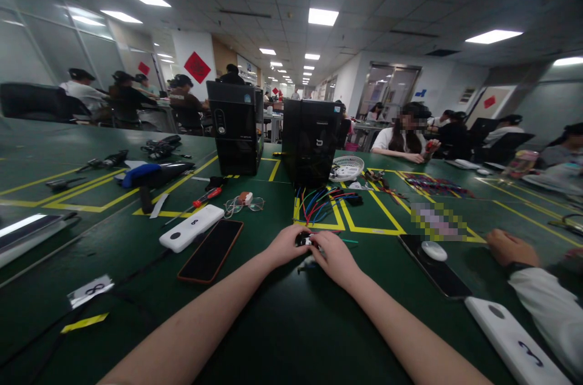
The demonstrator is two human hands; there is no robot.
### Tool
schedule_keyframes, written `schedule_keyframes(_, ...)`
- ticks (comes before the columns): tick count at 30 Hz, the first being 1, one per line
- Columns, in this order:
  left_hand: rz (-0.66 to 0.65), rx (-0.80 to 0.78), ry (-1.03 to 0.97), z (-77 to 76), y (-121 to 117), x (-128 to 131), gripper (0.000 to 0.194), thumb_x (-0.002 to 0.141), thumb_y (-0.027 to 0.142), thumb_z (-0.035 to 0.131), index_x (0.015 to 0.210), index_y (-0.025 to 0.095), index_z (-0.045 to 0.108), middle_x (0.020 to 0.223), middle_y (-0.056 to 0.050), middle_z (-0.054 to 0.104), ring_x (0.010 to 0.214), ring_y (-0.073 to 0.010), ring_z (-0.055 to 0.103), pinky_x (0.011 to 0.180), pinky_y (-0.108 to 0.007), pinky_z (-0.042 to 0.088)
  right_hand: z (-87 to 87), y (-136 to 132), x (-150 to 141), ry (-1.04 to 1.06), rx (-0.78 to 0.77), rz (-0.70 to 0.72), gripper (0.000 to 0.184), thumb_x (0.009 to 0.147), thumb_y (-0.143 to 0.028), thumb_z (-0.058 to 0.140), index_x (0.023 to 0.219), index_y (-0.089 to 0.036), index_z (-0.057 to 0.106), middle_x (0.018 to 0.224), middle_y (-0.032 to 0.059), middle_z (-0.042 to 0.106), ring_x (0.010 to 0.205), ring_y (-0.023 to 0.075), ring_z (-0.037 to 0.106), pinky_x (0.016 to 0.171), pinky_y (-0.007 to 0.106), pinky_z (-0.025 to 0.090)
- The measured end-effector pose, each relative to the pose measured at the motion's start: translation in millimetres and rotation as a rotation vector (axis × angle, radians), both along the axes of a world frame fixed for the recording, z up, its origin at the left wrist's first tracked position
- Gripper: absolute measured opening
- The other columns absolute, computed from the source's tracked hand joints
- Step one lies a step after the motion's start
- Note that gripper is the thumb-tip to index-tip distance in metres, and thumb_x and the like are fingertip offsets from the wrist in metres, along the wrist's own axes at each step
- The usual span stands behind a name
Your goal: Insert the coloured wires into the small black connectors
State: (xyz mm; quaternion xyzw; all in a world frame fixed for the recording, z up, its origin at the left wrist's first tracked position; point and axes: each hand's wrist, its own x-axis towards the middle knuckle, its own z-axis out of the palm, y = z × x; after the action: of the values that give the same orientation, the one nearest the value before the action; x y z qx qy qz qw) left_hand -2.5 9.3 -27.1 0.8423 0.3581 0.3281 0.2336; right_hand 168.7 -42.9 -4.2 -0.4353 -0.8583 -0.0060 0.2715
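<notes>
Over the dark green table (296,330), I see the person's left hand (288,244) and right hand (336,258) pinching a small black-and-white piece (304,240) between them, near thin red, blue and green wires (314,206).

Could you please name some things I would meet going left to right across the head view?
White rectangular device marked 8, thin-rimmed eyeglasses, bare left hand, bare right hand, black rectangular phone under a round white object, white rectangular device marked 3.
</notes>
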Motion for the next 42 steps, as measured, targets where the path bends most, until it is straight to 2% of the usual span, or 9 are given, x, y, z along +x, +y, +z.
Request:
schedule_keyframes(5,-0.012,0.037,0.043,4.1,-5.0,-1.4,0.031,0.073,0.029,0.066,0.102,0.020,0.061,0.102,-0.006,0.061,0.099,-0.0229,0.054,0.090,-0.033,0.041,-1.1,12.8,16.3,-0.025,0.042,-0.134,0.013,0.082,-0.017,0.050,0.090,-0.018,0.060,0.088,0.0068,0.058,0.086,0.0200,0.052,0.078,0.035,0.042)
schedule_keyframes(10,0.040,0.035,0.052,1.4,-1.3,-2.2,0.033,0.071,0.033,0.069,0.099,0.018,0.061,0.100,-0.007,0.059,0.097,-0.0236,0.054,0.087,-0.034,0.042,-7.2,18.3,20.6,-0.086,-0.018,-0.139,0.010,0.084,-0.018,0.049,0.085,-0.017,0.060,0.082,0.0053,0.059,0.081,0.0188,0.053,0.074,0.033,0.042)
schedule_keyframes(17,0.030,0.003,0.090,0.8,4.2,-4.1,0.033,0.068,0.036,0.072,0.093,0.017,0.061,0.094,-0.006,0.060,0.092,-0.0238,0.055,0.080,-0.033,0.043,-15.7,20.1,19.5,0.107,-0.073,-0.123,0.014,0.085,-0.015,0.045,0.085,-0.018,0.058,0.085,0.0044,0.059,0.082,0.0169,0.053,0.076,0.031,0.043)
schedule_keyframes(22,0.037,-0.004,0.095,0.0,4.4,-4.3,0.035,0.067,0.035,0.073,0.095,0.017,0.061,0.096,-0.006,0.060,0.092,-0.0241,0.055,0.081,-0.033,0.044,-3.4,16.8,22.0,0.270,-0.034,-0.205,0.014,0.087,-0.019,0.041,0.086,-0.018,0.055,0.083,0.0046,0.058,0.078,0.0163,0.054,0.072,0.029,0.044)
schedule_keyframes(24,0.038,0.003,0.088,-1.3,4.5,-4.2,0.035,0.068,0.035,0.072,0.095,0.018,0.061,0.096,-0.006,0.061,0.092,-0.0238,0.055,0.081,-0.033,0.044,4.1,12.0,20.1,0.239,-0.038,-0.146,0.014,0.087,-0.020,0.042,0.087,-0.018,0.056,0.084,0.0045,0.059,0.079,0.0161,0.055,0.072,0.029,0.044)
schedule_keyframes(27,0.029,0.018,0.083,-2.6,4.5,-3.9,0.032,0.069,0.035,0.070,0.095,0.018,0.061,0.095,-0.006,0.061,0.091,-0.0232,0.056,0.081,-0.032,0.044,12.3,3.1,13.0,0.061,-0.079,0.024,0.015,0.086,-0.020,0.045,0.086,-0.020,0.059,0.083,0.0041,0.060,0.080,0.0158,0.055,0.073,0.028,0.044)
schedule_keyframes(29,0.029,0.034,0.079,-2.9,4.3,-3.6,0.030,0.070,0.034,0.069,0.094,0.018,0.061,0.095,-0.006,0.061,0.092,-0.0230,0.056,0.082,-0.032,0.044,14.7,-1.1,8.2,-0.037,-0.069,0.076,0.015,0.086,-0.020,0.045,0.085,-0.020,0.061,0.082,0.0046,0.060,0.080,0.0164,0.055,0.073,0.029,0.044)
schedule_keyframes(35,0.018,0.068,0.100,0.2,-0.5,-3.1,0.031,0.071,0.034,0.068,0.096,0.018,0.061,0.095,-0.006,0.061,0.091,-0.0229,0.056,0.082,-0.032,0.044,7.7,2.4,7.2,0.096,0.003,-0.048,0.020,0.084,-0.018,0.047,0.099,-0.019,0.060,0.096,0.0077,0.059,0.093,0.0196,0.053,0.083,0.035,0.043)
schedule_keyframes(42,-0.043,0.069,0.147,6.4,-4.6,-2.5,0.032,0.070,0.033,0.068,0.099,0.020,0.062,0.097,-0.005,0.063,0.093,-0.0230,0.057,0.085,-0.032,0.042,-13.7,16.9,0.2,0.301,-0.198,-0.221,0.012,0.076,-0.016,0.052,0.081,-0.019,0.062,0.083,0.0042,0.061,0.082,0.0177,0.057,0.076,0.033,0.045)
